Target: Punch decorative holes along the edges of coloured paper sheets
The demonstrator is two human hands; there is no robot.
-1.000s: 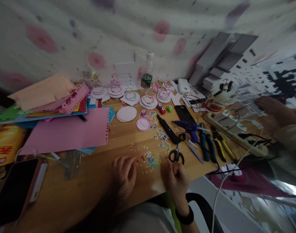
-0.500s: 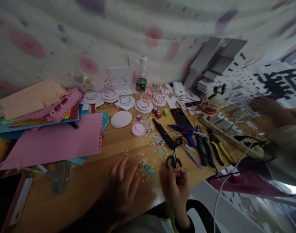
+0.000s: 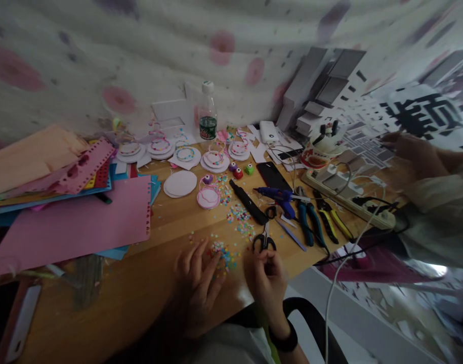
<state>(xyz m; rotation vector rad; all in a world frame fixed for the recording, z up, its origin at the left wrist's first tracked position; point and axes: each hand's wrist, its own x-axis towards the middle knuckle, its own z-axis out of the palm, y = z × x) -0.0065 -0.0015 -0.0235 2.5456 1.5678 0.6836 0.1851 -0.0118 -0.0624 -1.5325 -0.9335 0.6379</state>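
My left hand (image 3: 199, 275) lies low over the wooden table with its fingers spread. Its fingertips reach the edge of a loose pile of small coloured confetti pieces (image 3: 226, 257). At the near edge, my right hand (image 3: 269, 277) has thumb and fingers pinched together; whatever is between them is too small to make out. Just beyond those fingertips lie black-handled scissors (image 3: 264, 241). More confetti (image 3: 239, 215) is scattered farther up. A small white disc with a pink rim (image 3: 208, 198) and plain white paper discs (image 3: 180, 183) lie beyond my left hand.
Pink sheets (image 3: 75, 217) are stacked at left. Several beaded rings on white discs (image 3: 215, 161) line the back beside a bottle (image 3: 207, 114). To the right lie a glue gun (image 3: 279, 196), pliers (image 3: 310, 222) and a power strip (image 3: 348, 197). Another person's hand (image 3: 413, 151) is at far right.
The view has shifted, so the table items appear farther left. My left hand has come closer to the confetti pile, fingers still spread. My right hand stays pinched near the scissors.
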